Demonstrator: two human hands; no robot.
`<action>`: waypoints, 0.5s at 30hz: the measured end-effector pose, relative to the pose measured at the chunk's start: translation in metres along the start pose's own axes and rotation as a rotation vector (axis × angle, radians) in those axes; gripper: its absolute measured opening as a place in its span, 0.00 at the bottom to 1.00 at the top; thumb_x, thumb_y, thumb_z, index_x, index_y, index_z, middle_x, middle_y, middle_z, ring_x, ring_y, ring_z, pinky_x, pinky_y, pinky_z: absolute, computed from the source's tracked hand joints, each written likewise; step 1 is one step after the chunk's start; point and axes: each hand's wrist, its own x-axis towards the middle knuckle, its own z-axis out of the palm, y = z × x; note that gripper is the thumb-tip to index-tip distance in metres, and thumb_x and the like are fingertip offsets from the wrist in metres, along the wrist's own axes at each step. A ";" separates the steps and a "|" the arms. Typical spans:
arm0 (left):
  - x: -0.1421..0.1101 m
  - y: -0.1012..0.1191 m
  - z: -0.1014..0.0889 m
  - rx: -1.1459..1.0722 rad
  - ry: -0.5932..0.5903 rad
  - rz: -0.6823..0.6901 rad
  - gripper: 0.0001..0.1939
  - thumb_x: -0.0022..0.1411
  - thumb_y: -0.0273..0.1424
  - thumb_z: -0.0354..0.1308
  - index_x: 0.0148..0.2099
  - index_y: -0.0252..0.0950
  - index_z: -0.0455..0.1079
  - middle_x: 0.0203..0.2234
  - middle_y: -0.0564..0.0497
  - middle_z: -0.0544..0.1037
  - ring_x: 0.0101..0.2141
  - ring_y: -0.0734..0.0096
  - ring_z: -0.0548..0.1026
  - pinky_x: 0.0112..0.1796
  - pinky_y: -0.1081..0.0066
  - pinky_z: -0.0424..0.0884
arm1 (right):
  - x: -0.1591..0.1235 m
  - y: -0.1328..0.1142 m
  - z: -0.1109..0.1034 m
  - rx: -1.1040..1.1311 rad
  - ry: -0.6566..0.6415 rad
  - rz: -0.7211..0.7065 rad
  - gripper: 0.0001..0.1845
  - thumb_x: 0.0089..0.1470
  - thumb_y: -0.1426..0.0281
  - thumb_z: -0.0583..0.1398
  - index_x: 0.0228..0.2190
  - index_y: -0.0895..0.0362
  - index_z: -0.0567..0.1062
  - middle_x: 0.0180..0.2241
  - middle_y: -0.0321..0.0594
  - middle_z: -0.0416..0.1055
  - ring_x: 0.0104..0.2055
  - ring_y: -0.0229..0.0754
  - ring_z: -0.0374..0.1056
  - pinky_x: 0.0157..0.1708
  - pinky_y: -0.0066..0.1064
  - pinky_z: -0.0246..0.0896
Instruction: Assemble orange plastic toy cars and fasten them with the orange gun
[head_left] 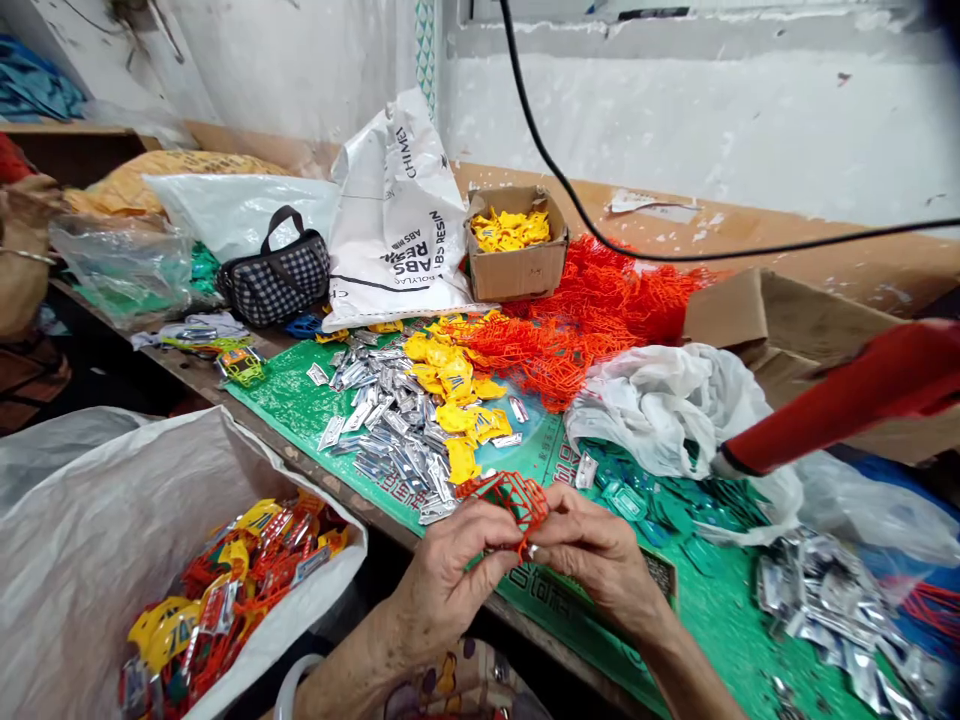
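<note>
In front of me my left hand [474, 545] and my right hand [589, 540] pinch a red plastic lattice frame [530, 497] from both sides, like a toy car's cage, with dark green inside it. A small shiny bit shows by my right fingertips; its kind is unclear. Just beyond my hands lie yellow plastic toy body shells [454, 375] and a heap of small silver pieces [397, 425]. More red lattice frames [555, 330] are piled behind them. To the right of my hands are flat green plastic parts [637, 500].
An open white sack [277, 480] at lower left holds red and yellow assembled pieces. A cardboard box [517, 272] contains yellow shells. Nearby are a checkered bag [277, 280], a red tool-like arm [840, 400], silver parts [832, 600] and a hanging black cable [540, 145]. Another person's arm [22, 260] shows far left.
</note>
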 end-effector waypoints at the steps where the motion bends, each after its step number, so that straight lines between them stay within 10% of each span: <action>1: -0.001 -0.001 -0.001 0.030 -0.003 0.049 0.08 0.66 0.24 0.57 0.45 0.38 0.74 0.36 0.47 0.79 0.39 0.67 0.78 0.42 0.69 0.73 | -0.001 0.000 0.000 -0.002 0.003 -0.020 0.07 0.52 0.67 0.68 0.35 0.43 0.84 0.34 0.39 0.73 0.36 0.39 0.71 0.36 0.31 0.67; 15: 0.001 0.000 -0.005 0.217 -0.006 0.265 0.15 0.65 0.20 0.54 0.51 0.39 0.71 0.38 0.43 0.79 0.39 0.65 0.77 0.41 0.66 0.74 | -0.006 0.006 0.006 -0.023 0.039 -0.128 0.12 0.52 0.70 0.68 0.38 0.40 0.83 0.34 0.40 0.74 0.35 0.40 0.72 0.34 0.31 0.69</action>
